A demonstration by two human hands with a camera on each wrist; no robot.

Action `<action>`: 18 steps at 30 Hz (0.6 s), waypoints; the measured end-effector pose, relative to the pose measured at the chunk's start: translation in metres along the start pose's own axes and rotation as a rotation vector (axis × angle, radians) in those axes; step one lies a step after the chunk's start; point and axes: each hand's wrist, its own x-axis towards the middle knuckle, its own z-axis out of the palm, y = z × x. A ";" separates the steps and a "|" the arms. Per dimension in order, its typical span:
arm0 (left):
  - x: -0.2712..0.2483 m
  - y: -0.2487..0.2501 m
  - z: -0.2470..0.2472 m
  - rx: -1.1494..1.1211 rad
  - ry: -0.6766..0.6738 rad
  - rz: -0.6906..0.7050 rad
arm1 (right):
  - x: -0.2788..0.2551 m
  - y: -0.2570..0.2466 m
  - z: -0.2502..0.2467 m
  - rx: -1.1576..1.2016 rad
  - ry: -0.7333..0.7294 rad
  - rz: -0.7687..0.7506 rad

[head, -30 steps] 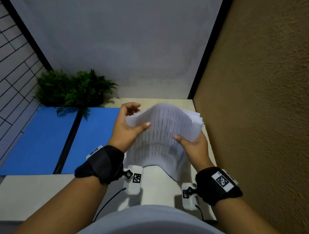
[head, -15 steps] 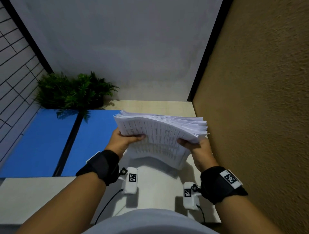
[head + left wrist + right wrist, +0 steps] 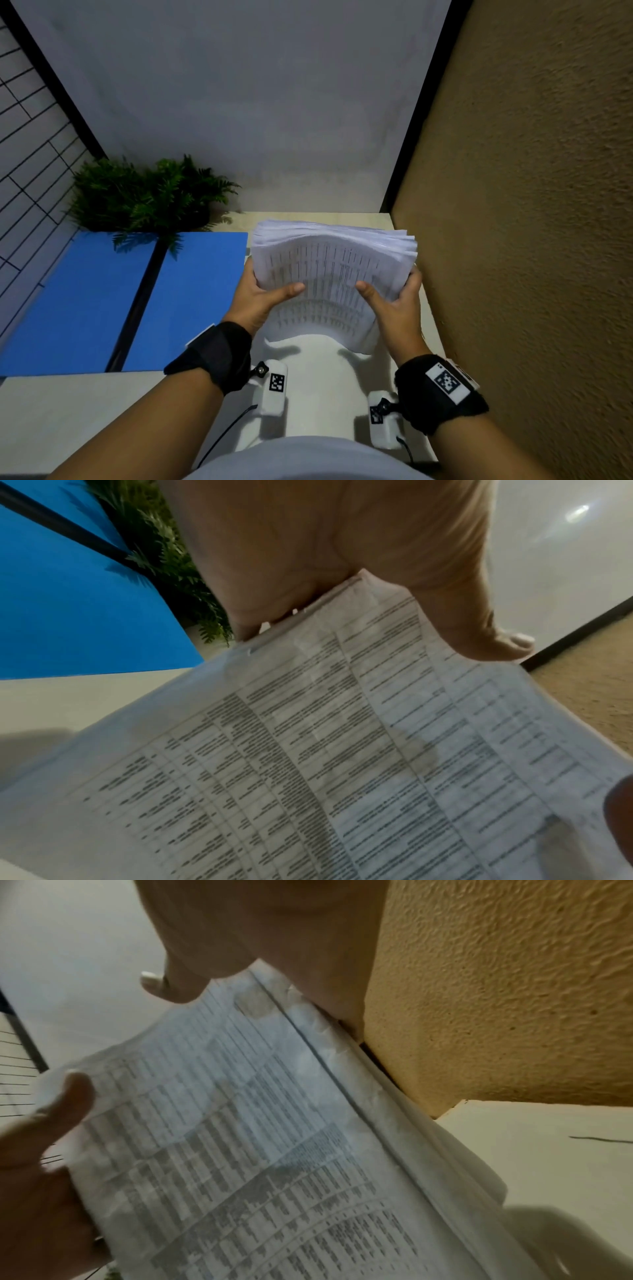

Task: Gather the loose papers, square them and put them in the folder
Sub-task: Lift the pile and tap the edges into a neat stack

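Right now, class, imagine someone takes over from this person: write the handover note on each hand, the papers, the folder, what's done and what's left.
Left hand: grips the paper stack's left edge, thumb on top.
Right hand: grips its right edge likewise.
Stack: gathered, held upright over the table, top edges uneven.
Blue folder: lies open to the left, nothing in it.
Left: square the stack, put it in the folder.
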 end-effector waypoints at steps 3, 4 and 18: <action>-0.003 -0.002 0.003 0.064 -0.031 0.001 | 0.000 -0.003 0.005 -0.010 -0.027 -0.019; -0.003 -0.003 0.003 0.077 -0.033 0.008 | 0.000 -0.004 0.007 -0.020 -0.031 -0.033; -0.008 0.017 0.010 0.128 -0.082 0.199 | 0.007 -0.018 0.017 0.087 0.074 -0.113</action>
